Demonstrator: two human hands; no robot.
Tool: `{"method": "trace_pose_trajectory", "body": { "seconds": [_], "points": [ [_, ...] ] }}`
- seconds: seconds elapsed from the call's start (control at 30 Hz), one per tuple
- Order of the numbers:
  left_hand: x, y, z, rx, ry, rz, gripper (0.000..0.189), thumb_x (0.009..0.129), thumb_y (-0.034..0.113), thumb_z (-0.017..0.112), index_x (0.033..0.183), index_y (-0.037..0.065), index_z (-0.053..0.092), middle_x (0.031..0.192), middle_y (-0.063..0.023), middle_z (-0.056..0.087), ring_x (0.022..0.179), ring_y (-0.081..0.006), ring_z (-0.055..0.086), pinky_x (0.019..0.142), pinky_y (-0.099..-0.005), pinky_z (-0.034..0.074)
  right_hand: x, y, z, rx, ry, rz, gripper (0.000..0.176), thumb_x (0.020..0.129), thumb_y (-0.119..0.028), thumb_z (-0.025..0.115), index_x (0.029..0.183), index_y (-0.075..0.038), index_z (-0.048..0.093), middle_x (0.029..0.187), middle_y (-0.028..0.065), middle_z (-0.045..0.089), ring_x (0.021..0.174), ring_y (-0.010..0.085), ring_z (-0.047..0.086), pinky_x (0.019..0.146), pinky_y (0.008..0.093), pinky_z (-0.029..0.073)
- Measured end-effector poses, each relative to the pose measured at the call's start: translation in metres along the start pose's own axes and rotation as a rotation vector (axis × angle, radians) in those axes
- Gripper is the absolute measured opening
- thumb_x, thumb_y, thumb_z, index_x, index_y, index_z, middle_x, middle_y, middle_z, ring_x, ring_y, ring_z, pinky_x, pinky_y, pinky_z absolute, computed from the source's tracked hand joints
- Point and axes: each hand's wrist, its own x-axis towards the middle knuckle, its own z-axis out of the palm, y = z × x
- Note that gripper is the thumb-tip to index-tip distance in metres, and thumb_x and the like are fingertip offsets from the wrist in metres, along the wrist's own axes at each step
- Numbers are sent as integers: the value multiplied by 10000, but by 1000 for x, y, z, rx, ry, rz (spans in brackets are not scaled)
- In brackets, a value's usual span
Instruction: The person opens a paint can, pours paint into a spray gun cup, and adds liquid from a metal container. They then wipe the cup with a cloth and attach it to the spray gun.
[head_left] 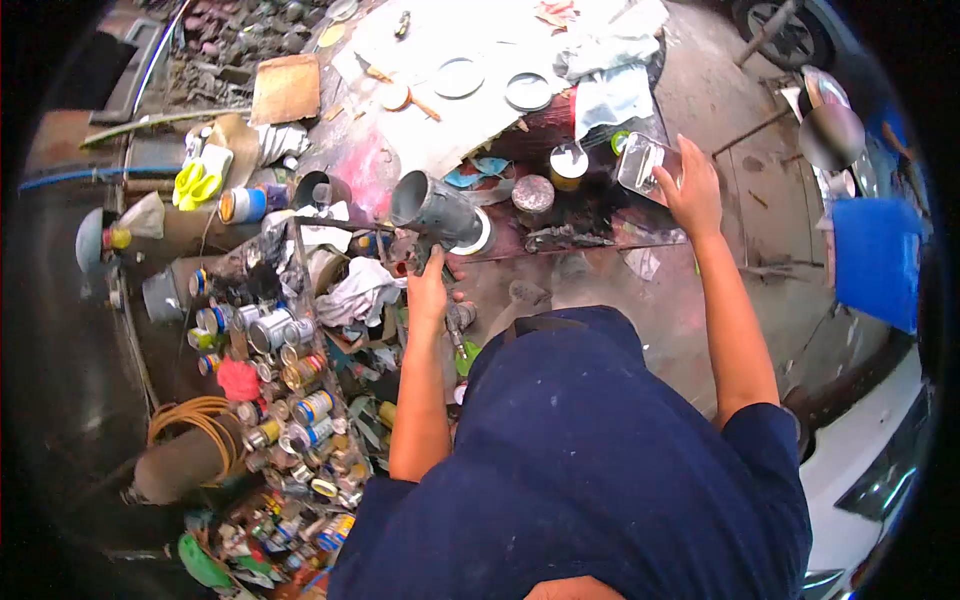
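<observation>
We see our left hand (428, 290) closed round the grip of a spray gun (437, 212), at the near edge of the surface (430, 140). The gun is grey and smeared with dried paint. Its wide cup stands above the hand, tilted away from us to the left, its open mouth a dark oval. Our right hand (692, 190) wraps its fingers round a jar (643, 160), held tilted over the right edge of the surface. The jar is clear, and we cannot tell what is in it. Between the two hands stand two tins (568, 163), one topped white, the other dull pink. The surface is blotched white, pink and dark red. Two round lids (458, 77) lie towards its far edge, with rags (610, 60) at the far right corner. Left of the surface, small cans (290, 365) lie heaped beside a coiled orange hose (195, 420).
</observation>
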Motion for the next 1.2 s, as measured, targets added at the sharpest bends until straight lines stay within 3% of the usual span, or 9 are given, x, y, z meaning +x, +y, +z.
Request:
{"method": "trace_pose_trajectory", "body": {
  "seconds": [0.07, 0.17, 0.2, 0.6, 0.8, 0.9, 1.2],
  "points": [
    [5, 5, 4, -13, -36, 45, 266, 1025, 344, 606, 1049, 80, 626, 820, -8, 619, 671, -132, 613, 460, -267, 435, 0, -1, -2, 1, 7, 1, 705, 943, -488, 671, 1449, -28, 498, 1427, 173, 574, 1312, 345, 548, 1099, 461, 414],
    [16, 3, 2, -10, -47, -45, 225, 1028, 312, 606, 977, 93, 617, 769, 0, 589, 635, -116, 569, 450, -269, 426, -3, 1, 0, -5, 8, 17, 716, 934, -494, 679, 1452, -35, 495, 1437, 164, 566, 1302, 347, 552, 1100, 459, 414],
    [12, 9, 6, -26, -37, -42, 186, 1030, 277, 611, 1022, 92, 596, 754, -7, 549, 595, -106, 523, 435, -245, 393, -3, 1, 0, -14, 11, 20, 716, 932, -493, 682, 1451, -36, 496, 1436, 162, 566, 1300, 347, 552, 1100, 459, 415],
    [13, 18, 10, -4, -20, -69, 242, 1033, 277, 591, 871, 97, 591, 713, 7, 539, 574, -105, 514, 437, -269, 392, 0, -1, -5, 7, 0, 15, 707, 937, -474, 683, 1446, -24, 490, 1423, 177, 573, 1299, 345, 552, 1106, 453, 410],
    [12, 19, 10, 1, -4, -76, 250, 1033, 279, 590, 860, 98, 590, 711, 9, 539, 571, -105, 515, 440, -267, 390, 1, 1, -2, 12, -9, 18, 704, 940, -470, 679, 1448, -22, 489, 1427, 179, 572, 1301, 342, 552, 1109, 450, 406],
    [16, 13, 4, 9, -39, -80, 215, 1025, 299, 614, 1037, 88, 579, 736, -7, 555, 592, -108, 525, 454, -259, 398, 0, 1, -2, 10, -8, 15, 706, 940, -472, 679, 1448, -20, 489, 1421, 178, 575, 1295, 342, 554, 1105, 449, 408],
    [17, 12, 0, -31, -17, -49, 222, 1012, 298, 637, 1006, 86, 573, 729, -5, 541, 592, -112, 526, 443, -258, 396, -1, 2, 0, 3, 7, 22, 697, 938, -473, 684, 1442, -28, 500, 1394, 181, 592, 1276, 344, 567, 1091, 451, 419]
  ]
}}
